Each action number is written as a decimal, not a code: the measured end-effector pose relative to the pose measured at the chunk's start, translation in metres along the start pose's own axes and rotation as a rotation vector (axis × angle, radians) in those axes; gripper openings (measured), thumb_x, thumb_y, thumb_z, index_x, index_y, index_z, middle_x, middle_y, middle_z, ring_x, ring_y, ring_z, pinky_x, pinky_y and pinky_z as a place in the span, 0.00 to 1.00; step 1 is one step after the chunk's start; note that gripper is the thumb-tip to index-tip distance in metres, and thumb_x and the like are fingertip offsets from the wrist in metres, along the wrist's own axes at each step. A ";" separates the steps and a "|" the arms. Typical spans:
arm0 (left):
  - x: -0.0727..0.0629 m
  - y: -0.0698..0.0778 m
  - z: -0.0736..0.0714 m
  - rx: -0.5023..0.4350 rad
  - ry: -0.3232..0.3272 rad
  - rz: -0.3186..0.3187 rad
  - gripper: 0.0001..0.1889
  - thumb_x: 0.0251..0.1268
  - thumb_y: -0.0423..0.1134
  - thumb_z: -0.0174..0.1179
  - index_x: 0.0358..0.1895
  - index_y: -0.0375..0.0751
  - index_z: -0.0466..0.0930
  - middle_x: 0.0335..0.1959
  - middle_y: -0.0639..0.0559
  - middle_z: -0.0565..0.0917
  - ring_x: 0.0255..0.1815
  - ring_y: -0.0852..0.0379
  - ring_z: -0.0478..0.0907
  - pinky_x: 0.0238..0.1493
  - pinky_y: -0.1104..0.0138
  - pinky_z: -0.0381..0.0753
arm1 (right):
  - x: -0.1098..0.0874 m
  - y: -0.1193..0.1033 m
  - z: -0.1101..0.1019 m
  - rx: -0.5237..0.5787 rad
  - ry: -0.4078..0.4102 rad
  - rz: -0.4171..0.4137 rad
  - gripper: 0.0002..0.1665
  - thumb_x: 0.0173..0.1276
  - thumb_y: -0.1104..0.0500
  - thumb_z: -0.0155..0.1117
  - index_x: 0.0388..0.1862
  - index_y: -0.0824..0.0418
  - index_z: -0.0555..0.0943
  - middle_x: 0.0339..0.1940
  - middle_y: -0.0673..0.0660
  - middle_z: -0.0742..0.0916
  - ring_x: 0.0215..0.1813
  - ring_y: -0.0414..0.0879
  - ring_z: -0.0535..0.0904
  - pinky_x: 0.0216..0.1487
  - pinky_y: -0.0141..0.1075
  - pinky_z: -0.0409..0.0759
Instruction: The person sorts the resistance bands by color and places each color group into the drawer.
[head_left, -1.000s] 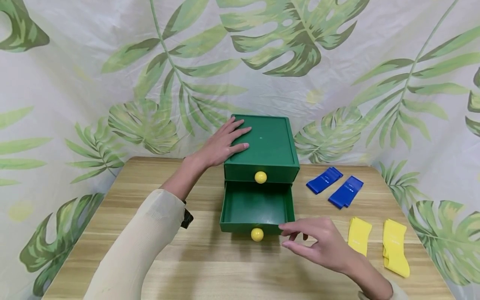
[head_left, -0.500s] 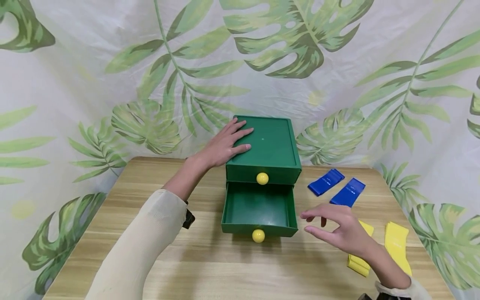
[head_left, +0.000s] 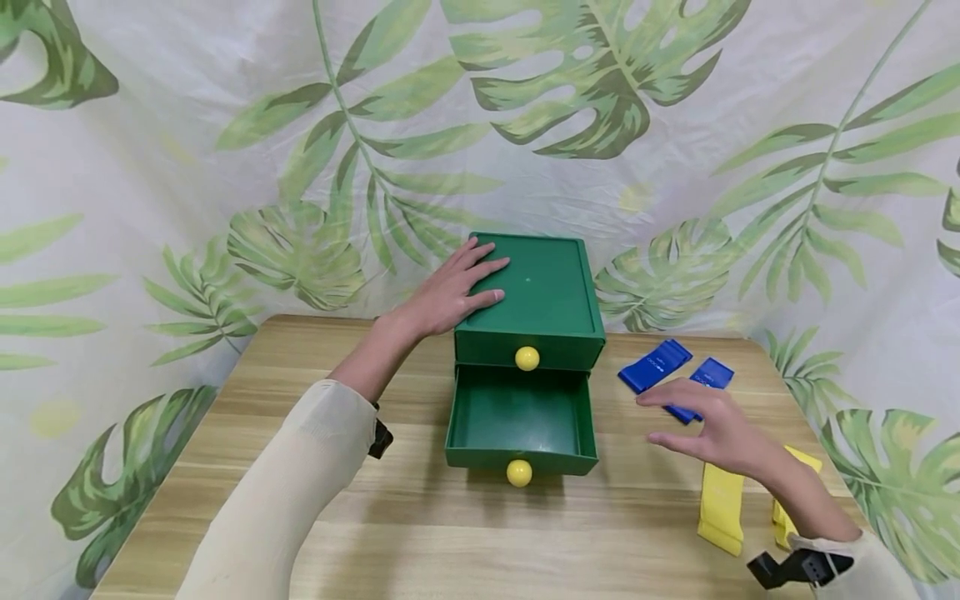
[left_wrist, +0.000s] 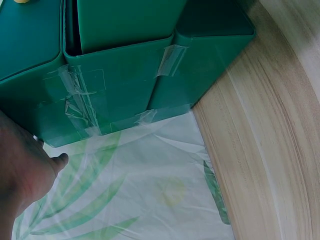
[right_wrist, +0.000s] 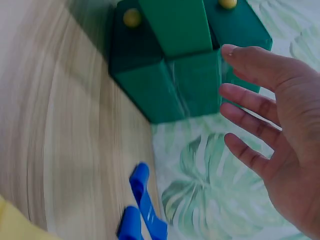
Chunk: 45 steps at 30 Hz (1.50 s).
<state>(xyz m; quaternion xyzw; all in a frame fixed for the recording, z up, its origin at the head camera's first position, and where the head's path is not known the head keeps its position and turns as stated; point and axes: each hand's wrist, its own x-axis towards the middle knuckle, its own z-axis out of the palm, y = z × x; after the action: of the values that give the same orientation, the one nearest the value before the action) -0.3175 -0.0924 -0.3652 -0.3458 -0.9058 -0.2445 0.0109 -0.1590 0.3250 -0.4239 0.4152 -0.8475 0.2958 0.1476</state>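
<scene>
At the left, a pale-sleeved arm reaches across a wood-grain table. Its left hand lies spread on the left edge of the top of a green drawer cabinet, fingers extended, grasping nothing. The cabinet stands mid-table against a leaf-print cloth. A yellow knob marks its closed upper drawer; below, a pulled-out drawer juts toward the viewer, bare inside as far as it shows, with its own yellow knob.

Right of the cabinet, two blue folded bands lie side by side, the left blue band and the right blue band, their long axes slanting away toward the far right. The right hand is by far the nearer: thumb and fingers parted, holding nothing, it overlaps the right blue band, while the left blue band lies just beyond its fingertips. The right wrist view suggests the hand is in the air, above the bands.

Nearer the viewer lie a left yellow band and a right yellow band, the latter largely hidden behind the right forearm.

The right hand covers part of the right blue band. The left wrist view cuts off most of the left hand; the right one is blurred.
</scene>
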 end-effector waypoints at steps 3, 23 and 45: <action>0.000 -0.001 0.001 -0.003 0.004 -0.003 0.34 0.85 0.58 0.50 0.86 0.52 0.58 0.89 0.46 0.48 0.90 0.48 0.31 0.86 0.47 0.39 | -0.004 0.010 -0.006 -0.022 -0.039 0.030 0.35 0.47 0.69 0.87 0.57 0.56 0.88 0.54 0.53 0.91 0.56 0.45 0.86 0.62 0.19 0.72; -0.002 -0.002 0.001 -0.004 -0.001 -0.011 0.35 0.85 0.58 0.50 0.86 0.52 0.58 0.89 0.47 0.47 0.90 0.48 0.30 0.86 0.47 0.39 | -0.042 0.082 -0.020 -0.172 -0.204 0.200 0.37 0.49 0.66 0.89 0.60 0.59 0.86 0.58 0.58 0.90 0.55 0.55 0.87 0.52 0.38 0.87; -0.002 0.001 0.000 -0.022 0.006 -0.001 0.34 0.85 0.57 0.51 0.86 0.50 0.59 0.89 0.46 0.48 0.90 0.47 0.31 0.86 0.47 0.39 | -0.058 0.127 -0.015 -0.159 -0.380 0.332 0.40 0.49 0.76 0.81 0.65 0.67 0.83 0.64 0.66 0.86 0.61 0.66 0.83 0.53 0.59 0.86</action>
<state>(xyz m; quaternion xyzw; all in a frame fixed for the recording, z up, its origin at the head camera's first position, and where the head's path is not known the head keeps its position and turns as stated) -0.3156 -0.0928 -0.3650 -0.3445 -0.9032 -0.2557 0.0094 -0.2242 0.4313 -0.4886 0.3058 -0.9371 0.1652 -0.0328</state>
